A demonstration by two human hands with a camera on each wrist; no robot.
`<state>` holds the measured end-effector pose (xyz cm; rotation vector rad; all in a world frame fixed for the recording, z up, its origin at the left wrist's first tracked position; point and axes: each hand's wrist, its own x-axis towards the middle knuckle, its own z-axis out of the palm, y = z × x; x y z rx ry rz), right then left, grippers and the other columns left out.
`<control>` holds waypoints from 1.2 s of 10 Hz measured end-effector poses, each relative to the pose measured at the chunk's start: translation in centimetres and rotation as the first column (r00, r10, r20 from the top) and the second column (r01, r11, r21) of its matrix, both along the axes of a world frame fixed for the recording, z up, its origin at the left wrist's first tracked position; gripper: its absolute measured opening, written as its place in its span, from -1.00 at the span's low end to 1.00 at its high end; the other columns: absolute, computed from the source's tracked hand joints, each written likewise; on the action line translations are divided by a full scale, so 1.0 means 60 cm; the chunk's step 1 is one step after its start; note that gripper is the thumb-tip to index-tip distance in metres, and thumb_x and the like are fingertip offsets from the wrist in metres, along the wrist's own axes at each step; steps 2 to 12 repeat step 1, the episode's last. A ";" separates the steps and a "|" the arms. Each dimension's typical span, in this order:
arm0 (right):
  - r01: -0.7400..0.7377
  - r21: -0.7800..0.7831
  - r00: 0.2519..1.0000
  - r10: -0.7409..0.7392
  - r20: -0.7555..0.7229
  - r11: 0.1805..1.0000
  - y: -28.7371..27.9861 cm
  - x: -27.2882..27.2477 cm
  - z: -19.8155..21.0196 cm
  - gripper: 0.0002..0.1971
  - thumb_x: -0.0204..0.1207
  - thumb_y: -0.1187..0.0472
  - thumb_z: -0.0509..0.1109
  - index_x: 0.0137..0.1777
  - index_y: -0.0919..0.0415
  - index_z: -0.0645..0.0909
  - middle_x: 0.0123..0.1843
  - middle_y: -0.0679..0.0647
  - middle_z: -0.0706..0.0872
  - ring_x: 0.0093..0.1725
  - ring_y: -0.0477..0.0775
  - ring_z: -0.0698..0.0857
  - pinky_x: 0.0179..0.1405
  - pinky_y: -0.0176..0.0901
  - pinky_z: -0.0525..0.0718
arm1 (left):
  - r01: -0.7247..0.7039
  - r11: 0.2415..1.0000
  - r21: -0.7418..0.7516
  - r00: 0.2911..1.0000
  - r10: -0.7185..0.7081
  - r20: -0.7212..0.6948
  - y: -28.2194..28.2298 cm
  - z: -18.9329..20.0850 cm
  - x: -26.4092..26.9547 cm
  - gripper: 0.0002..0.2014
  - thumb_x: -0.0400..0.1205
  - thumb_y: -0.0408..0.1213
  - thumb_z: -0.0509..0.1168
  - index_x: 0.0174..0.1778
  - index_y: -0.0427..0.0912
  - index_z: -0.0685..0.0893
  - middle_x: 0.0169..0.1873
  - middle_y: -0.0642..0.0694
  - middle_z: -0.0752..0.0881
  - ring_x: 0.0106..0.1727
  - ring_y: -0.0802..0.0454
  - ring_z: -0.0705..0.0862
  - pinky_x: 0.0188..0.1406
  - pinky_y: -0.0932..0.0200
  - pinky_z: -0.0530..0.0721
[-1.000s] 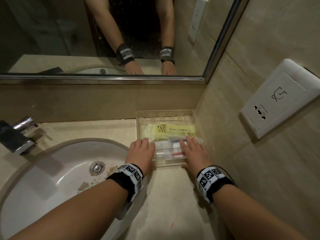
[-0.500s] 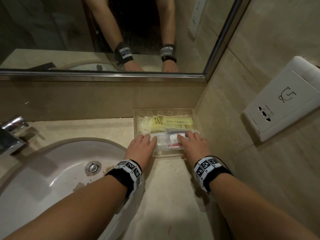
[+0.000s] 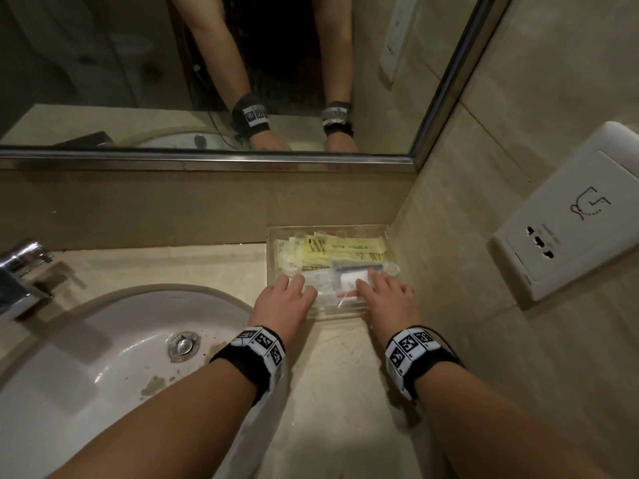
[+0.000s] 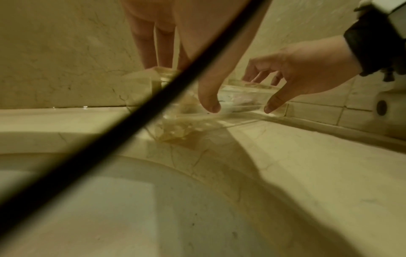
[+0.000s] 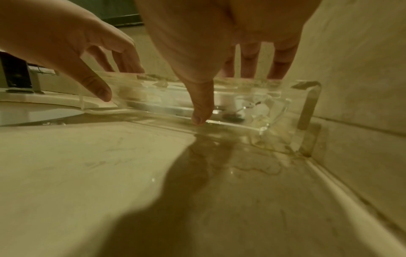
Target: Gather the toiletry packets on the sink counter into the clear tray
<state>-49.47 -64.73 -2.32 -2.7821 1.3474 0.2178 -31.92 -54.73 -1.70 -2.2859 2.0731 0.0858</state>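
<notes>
A clear tray (image 3: 339,314) stands in the counter's back right corner, close to both walls. Yellow packets (image 3: 349,250) lie along its far side. Clear packets with white, red and blue contents (image 3: 340,283) fill the near side. My left hand (image 3: 281,299) rests on the tray's near left corner, fingers over the rim and thumb down the near wall. My right hand (image 3: 385,295) lays its fingers on the clear packets, its thumb touching the near wall. The right wrist view shows both thumbs against the tray (image 5: 274,111), with the left hand (image 5: 54,43) to the left. No packet lies on the bare counter in view.
A white sink basin (image 3: 103,340) with a metal drain lies left of the tray, and a chrome faucet (image 3: 20,271) stands at the far left. A mirror (image 3: 242,63) hangs above. A wall socket (image 3: 570,219) sits on the right wall. A black cable (image 4: 110,135) crosses the left wrist view.
Both hands stay on the tray's near edge with fingers over the rim. The head view has shifted slightly; whether the tray itself slid I cannot tell.
</notes>
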 end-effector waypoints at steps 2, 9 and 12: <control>0.030 0.038 0.999 -0.029 -0.014 0.999 -0.001 0.011 0.006 -0.38 0.42 0.38 0.43 0.43 0.00 0.32 0.66 0.15 0.21 0.63 0.22 0.21 0.53 0.27 0.31 | -0.020 0.999 0.043 0.999 0.022 -0.041 -0.010 0.007 0.000 -0.62 0.58 -0.50 0.22 0.31 -0.18 0.50 0.26 -0.16 0.49 0.24 -0.16 0.50 -0.04 0.07 0.59; 0.030 0.038 0.999 -0.029 -0.014 0.999 -0.001 0.011 0.006 -0.38 0.42 0.38 0.43 0.43 0.00 0.32 0.66 0.15 0.21 0.63 0.22 0.21 0.53 0.27 0.31 | -0.020 0.999 0.043 0.999 0.022 -0.041 -0.010 0.007 0.000 -0.62 0.58 -0.50 0.22 0.31 -0.18 0.50 0.26 -0.16 0.49 0.24 -0.16 0.50 -0.04 0.07 0.59; 0.030 0.038 0.999 -0.029 -0.014 0.999 -0.001 0.011 0.006 -0.38 0.42 0.38 0.43 0.43 0.00 0.32 0.66 0.15 0.21 0.63 0.22 0.21 0.53 0.27 0.31 | -0.020 0.999 0.043 0.999 0.022 -0.041 -0.010 0.007 0.000 -0.62 0.58 -0.50 0.22 0.31 -0.18 0.50 0.26 -0.16 0.49 0.24 -0.16 0.50 -0.04 0.07 0.59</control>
